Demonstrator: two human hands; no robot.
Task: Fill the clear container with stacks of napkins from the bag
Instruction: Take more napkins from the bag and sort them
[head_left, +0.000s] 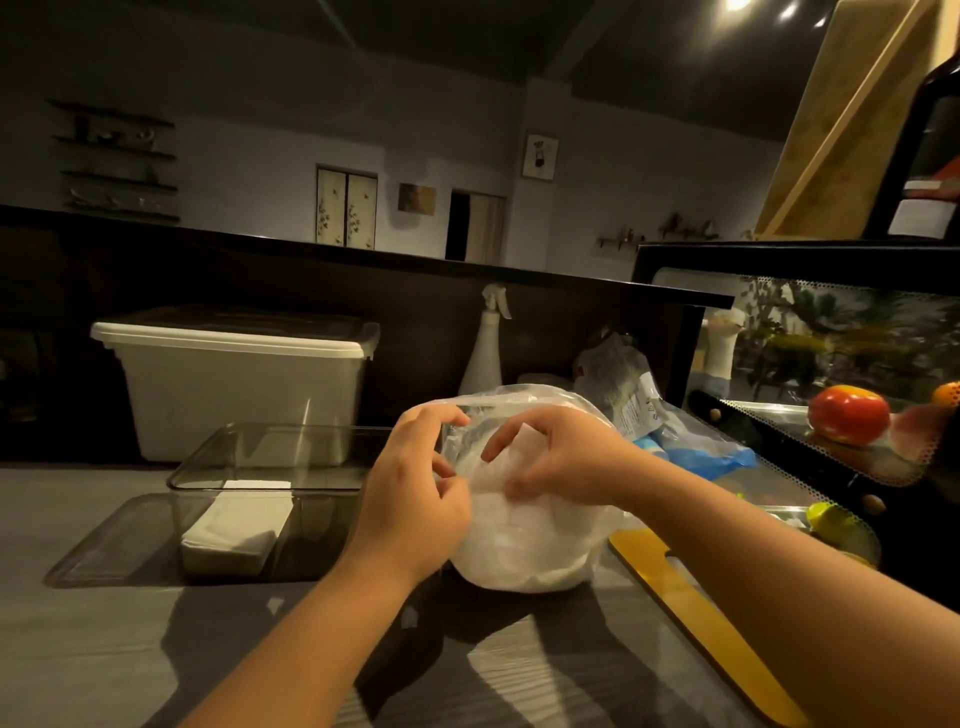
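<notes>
A: Where is the bag sitting?

B: It is standing on the grey worktop, in the middle, bulging with white napkins. The left hand is gripping its left side and the right hand is reaching over its top.

A: What are the fingers doing?

B: The left fingers are curling onto the clear plastic near the bag's mouth, with the thumb pressing in lower down. The right fingers are bending over the top and pinching the plastic too.

A: And the clear container?

B: It is resting on the worktop just left of the bag, its right end hiding behind the left hand. One napkin stack is lying flat inside, toward its left end.

A: Anything else lying around?

B: A white lidded bin is sitting behind the container, a spray bottle is standing behind the bag, and a yellow board is lying to the right, under the right forearm.
</notes>
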